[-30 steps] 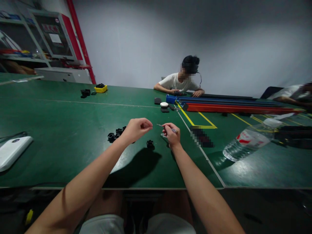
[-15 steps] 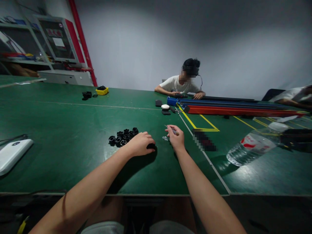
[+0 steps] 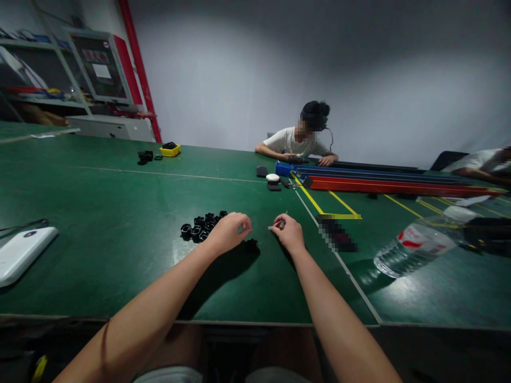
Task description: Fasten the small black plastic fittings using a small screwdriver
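Head view: black blocky part [image 3: 253,245] lies nearside of closer left hand [image 3: 229,233]
Left: curled, closure unclear
Right hand [image 3: 291,234]: clamps slim brown-handled tool [image 3: 282,224]

Operator's left hand [image 3: 229,234] and right hand [image 3: 290,233] bare, as are the slender forearms [image 3: 331,314]. Narrow dark streak [image 3: 104,340] crosses the left forearm; shadow or cord, cannot tell. Pale grey cloth shorts [image 3: 171,374] cover the upper thighs; bare legs [image 3: 175,346] beyond the hems, deeply shaded.

Head-worn camera, looking forward and down; wearer's forearms [image 3: 159,298] close below, green table [image 3: 120,223] mid-range, pale wall [image 3: 223,74] beyond.
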The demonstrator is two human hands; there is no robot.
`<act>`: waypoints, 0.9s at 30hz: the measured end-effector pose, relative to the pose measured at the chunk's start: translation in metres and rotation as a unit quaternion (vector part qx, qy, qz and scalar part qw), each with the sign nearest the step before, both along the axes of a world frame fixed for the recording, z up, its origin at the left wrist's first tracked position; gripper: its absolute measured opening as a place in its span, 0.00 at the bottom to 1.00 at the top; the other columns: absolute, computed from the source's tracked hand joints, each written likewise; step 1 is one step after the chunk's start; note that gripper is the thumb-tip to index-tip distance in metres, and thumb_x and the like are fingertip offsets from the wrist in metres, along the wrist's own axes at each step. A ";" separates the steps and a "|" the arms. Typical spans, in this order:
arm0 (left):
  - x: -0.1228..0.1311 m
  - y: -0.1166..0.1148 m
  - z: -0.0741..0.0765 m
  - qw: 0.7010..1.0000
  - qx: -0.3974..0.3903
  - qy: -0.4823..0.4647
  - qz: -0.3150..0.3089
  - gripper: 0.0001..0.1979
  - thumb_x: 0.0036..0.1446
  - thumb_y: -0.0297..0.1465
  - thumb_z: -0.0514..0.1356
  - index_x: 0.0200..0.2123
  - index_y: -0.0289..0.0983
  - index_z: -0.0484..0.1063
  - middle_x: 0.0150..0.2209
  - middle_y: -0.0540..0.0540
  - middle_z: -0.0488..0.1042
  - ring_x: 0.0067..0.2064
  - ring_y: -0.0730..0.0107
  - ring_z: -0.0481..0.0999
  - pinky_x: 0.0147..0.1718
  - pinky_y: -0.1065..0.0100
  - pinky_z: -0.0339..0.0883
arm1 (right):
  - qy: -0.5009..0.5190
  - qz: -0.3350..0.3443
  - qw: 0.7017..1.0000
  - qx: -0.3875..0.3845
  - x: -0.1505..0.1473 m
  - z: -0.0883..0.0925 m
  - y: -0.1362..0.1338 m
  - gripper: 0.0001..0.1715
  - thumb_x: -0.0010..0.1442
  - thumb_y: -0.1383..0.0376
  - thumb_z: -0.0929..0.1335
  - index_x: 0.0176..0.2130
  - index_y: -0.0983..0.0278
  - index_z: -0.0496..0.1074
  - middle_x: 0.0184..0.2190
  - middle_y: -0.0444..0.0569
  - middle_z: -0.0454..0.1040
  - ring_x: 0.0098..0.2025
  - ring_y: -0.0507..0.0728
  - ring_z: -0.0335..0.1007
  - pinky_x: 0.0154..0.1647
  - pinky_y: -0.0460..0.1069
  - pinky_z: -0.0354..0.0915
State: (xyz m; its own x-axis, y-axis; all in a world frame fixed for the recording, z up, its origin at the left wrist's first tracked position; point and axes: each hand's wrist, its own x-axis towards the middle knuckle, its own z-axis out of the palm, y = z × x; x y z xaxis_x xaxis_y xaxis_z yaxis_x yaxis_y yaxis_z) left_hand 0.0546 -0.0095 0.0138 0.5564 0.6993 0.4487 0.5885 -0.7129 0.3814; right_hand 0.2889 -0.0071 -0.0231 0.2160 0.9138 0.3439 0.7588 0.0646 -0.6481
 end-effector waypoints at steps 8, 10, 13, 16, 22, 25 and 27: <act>-0.009 0.013 -0.006 0.997 -0.032 0.026 0.065 0.02 0.55 0.29 0.68 0.32 0.40 0.78 0.31 0.50 0.78 0.34 0.67 0.73 0.35 0.68 0.62 | -0.018 -0.001 1.000 0.002 0.000 -0.002 0.001 0.08 0.48 0.67 0.74 0.31 0.59 0.72 0.29 0.44 0.78 0.33 0.57 0.76 0.36 0.51 0.67; -0.010 0.013 -0.007 0.996 -0.037 0.035 0.070 0.02 0.55 0.30 0.68 0.34 0.40 0.79 0.31 0.49 0.79 0.34 0.66 0.74 0.35 0.68 0.63 | -0.023 -0.003 1.000 0.004 0.000 -0.001 0.000 0.08 0.48 0.68 0.73 0.31 0.59 0.72 0.29 0.44 0.78 0.33 0.57 0.76 0.36 0.51 0.67; -0.009 0.013 -0.007 0.995 -0.038 0.055 0.077 0.02 0.55 0.31 0.68 0.33 0.41 0.80 0.31 0.49 0.80 0.34 0.65 0.74 0.35 0.67 0.64 | -0.026 -0.007 1.000 0.003 -0.001 -0.001 0.000 0.08 0.49 0.69 0.73 0.31 0.59 0.72 0.29 0.44 0.78 0.33 0.57 0.76 0.35 0.50 0.67; -0.009 0.011 -0.006 0.994 -0.031 0.069 0.084 0.02 0.56 0.31 0.67 0.34 0.41 0.81 0.31 0.48 0.80 0.36 0.63 0.75 0.37 0.66 0.65 | -0.029 -0.010 1.000 0.004 -0.001 -0.001 0.000 0.08 0.49 0.70 0.72 0.31 0.59 0.73 0.28 0.44 0.78 0.32 0.57 0.75 0.35 0.50 0.66; -0.008 0.009 -0.007 0.996 0.031 0.078 0.041 0.09 0.60 0.27 0.60 0.38 0.40 0.81 0.36 0.47 0.82 0.38 0.62 0.75 0.40 0.64 0.66 | -0.040 -0.011 0.999 0.003 -0.003 -0.001 -0.002 0.08 0.50 0.70 0.71 0.32 0.59 0.72 0.28 0.44 0.78 0.32 0.56 0.75 0.35 0.49 0.66; -0.006 0.009 -0.010 0.996 0.058 0.068 0.029 0.09 0.61 0.27 0.59 0.38 0.39 0.81 0.37 0.46 0.82 0.38 0.62 0.75 0.41 0.64 0.66 | -0.039 -0.012 0.999 -0.002 -0.004 0.001 -0.003 0.09 0.50 0.71 0.71 0.33 0.59 0.72 0.29 0.44 0.78 0.33 0.56 0.75 0.36 0.49 0.66; -0.006 0.009 -0.012 0.995 0.066 0.066 0.029 0.09 0.61 0.28 0.59 0.37 0.40 0.81 0.36 0.47 0.82 0.38 0.62 0.74 0.41 0.63 0.66 | -0.039 -0.013 0.999 -0.004 -0.006 0.002 -0.003 0.09 0.50 0.72 0.71 0.33 0.59 0.72 0.29 0.44 0.78 0.33 0.57 0.76 0.36 0.49 0.67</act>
State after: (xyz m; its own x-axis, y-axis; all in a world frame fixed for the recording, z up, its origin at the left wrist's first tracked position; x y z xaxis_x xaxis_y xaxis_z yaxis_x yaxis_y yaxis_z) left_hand 0.0491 -0.0007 0.0015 0.5767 0.6721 0.4644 0.6688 -0.7149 0.2040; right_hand 0.2833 -0.0105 -0.0212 0.2118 0.9112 0.3534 0.8083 0.0400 -0.5874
